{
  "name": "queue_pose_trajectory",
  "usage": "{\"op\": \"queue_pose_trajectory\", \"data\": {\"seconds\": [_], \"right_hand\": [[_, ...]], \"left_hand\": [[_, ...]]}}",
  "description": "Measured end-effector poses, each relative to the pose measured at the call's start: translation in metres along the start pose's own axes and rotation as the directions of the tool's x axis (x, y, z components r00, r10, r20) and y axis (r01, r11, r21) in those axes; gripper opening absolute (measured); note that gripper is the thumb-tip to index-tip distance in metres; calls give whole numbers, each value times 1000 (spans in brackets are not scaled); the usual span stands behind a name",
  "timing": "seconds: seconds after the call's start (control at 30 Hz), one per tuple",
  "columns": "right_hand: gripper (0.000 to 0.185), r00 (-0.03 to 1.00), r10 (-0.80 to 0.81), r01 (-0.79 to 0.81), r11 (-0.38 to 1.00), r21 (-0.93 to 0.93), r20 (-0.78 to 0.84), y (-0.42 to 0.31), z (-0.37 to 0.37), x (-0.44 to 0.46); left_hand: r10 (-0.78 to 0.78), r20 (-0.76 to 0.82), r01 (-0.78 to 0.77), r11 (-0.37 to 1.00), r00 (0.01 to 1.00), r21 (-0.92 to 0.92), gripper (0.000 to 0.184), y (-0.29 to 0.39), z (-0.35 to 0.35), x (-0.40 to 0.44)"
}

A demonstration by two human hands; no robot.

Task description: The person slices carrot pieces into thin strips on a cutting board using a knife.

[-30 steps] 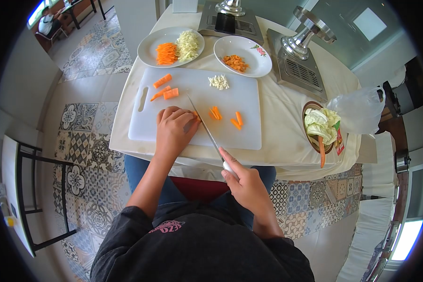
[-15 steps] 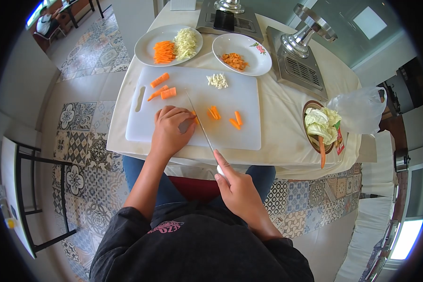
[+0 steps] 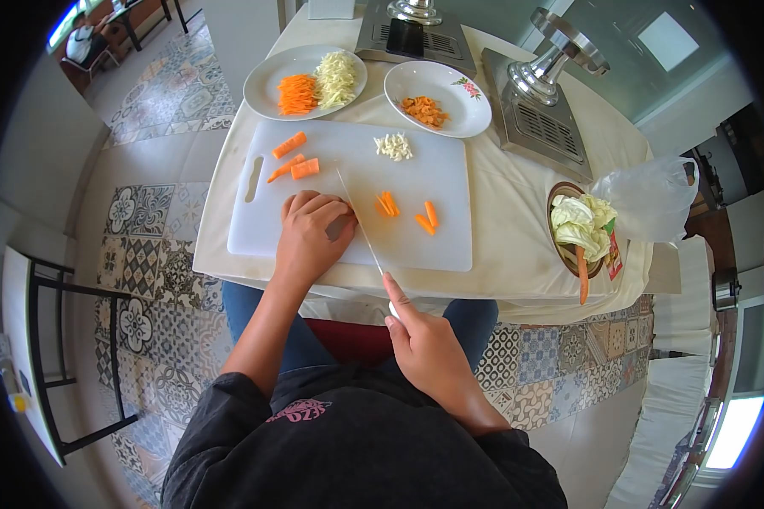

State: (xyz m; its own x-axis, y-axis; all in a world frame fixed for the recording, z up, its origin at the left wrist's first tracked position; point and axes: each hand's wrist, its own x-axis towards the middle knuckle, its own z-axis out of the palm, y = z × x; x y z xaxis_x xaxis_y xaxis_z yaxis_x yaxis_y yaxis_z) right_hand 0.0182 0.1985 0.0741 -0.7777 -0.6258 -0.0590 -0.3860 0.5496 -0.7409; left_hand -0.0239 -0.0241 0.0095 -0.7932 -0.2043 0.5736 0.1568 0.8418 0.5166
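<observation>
My right hand (image 3: 429, 339) is wrapped round the handle of a kitchen knife (image 3: 362, 222), index finger along the top of the blade. The blade lies slantwise over a white cutting board (image 3: 433, 252), right against the fingertips of my left hand (image 3: 314, 231). Those fingers are curled down on a carrot piece, almost wholly hidden beneath them. Beyond the left hand lie several carrot chunks (image 3: 306, 168). To the right of the blade are small carrot slices (image 3: 387, 204) and two carrot sticks (image 3: 430, 212). Farther back sits a pile of finely chopped white bits (image 3: 393, 147).
Behind the board stand a plate (image 3: 259, 95) with shredded carrot and cabbage, and a flowered dish (image 3: 467, 119) with orange pieces. Two metal stoves (image 3: 539, 127) are at the back. On the right, a bowl (image 3: 558, 246) holds cabbage and a carrot, near a plastic bag (image 3: 649, 199).
The knife has shifted slightly, its blade now close along the left fingertips. The bit of carrot that showed there is hardly visible. My right hand has moved very little.
</observation>
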Motion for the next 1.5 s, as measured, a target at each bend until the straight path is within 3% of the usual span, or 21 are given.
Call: {"op": "queue_pose_trajectory", "data": {"seconds": [0.53,0.73,0.93,1.13,1.33,1.5], "right_hand": [[56,991,90,-89,996,-8,103,-9,-24,-8],[57,1000,-22,22,1000,-3,-18,12,6,17],[57,1000,-1,-2,983,-182,-15,6,18,17],[56,1000,18,-20,993,-118,-13,4,8,5],[55,999,3,1,998,69,-46,11,-5,-2],[57,998,50,-47,997,57,-49,4,-5,0]], "left_hand": [[-3,6,3,1000,1000,7,15,-1,3,-2],[-6,15,6,1000,1000,2,15,0,2,-2],[-3,-3,3,1000,1000,16,14,-3,2,-5],[-18,4,18,1000,1000,1,15,-3,0,-4],[3,-13,-3,1000,1000,-5,12,-4,3,-5],[3,0,-3,1000,1000,7,12,-3,1,-4]]}}
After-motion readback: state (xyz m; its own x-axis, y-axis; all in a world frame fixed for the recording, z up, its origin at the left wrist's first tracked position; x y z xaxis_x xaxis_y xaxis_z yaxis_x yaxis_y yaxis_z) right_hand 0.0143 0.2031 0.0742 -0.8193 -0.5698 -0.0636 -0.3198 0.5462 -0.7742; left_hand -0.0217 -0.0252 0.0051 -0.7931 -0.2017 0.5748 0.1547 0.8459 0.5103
